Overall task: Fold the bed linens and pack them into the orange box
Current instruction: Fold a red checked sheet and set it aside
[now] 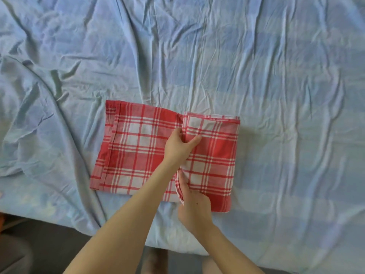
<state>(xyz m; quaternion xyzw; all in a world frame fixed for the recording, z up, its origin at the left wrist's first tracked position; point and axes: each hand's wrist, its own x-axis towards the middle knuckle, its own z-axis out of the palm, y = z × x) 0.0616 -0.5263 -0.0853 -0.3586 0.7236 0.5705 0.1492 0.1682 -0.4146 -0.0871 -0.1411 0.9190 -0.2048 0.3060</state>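
Red checked pillowcase [138, 147] sits just below the middle of the frame, flat on the bed. Its long axis runs left to right, and its right-hand part is already doubled over on itself. That doubled flap ends in an edge running from the far side to the near side, and both hands are on it. The left hand [177, 145] pinches the far stretch, thumb on top and fingers tucked beneath. The right hand [195, 210] pinches the near end at the lower hem. The single uncovered layer lies to the left of both hands, so my read is the flap goes that way next, with the left hand nearer. All around is the rumpled blue sheet [276, 76], with dark floor [49, 244] at lower left. I can't make out any orange box.
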